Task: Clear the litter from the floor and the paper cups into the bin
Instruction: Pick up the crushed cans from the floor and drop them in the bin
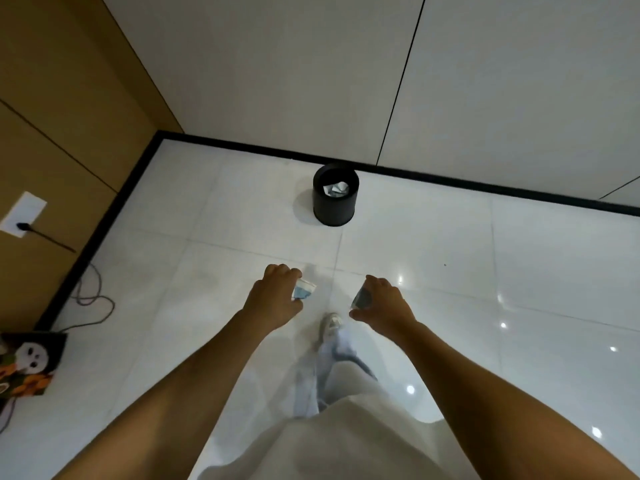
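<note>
A round black bin [335, 211] stands on the white tiled floor near the far wall, with crumpled white and blue paper [335, 188] inside it. My left hand [275, 297] is shut on a white and blue paper cup [304, 291], held out in front of me. My right hand [384, 299] is shut on a second paper cup [362, 301], its open mouth facing left. Both hands are well short of the bin, above the floor.
A black skirting [450, 180] runs along the white wall. At the left, a cable [93, 299] trails from a wall socket [22, 214] on the brown panel. A patterned bag [27, 362] sits at the left edge. My foot [330, 323] steps forward.
</note>
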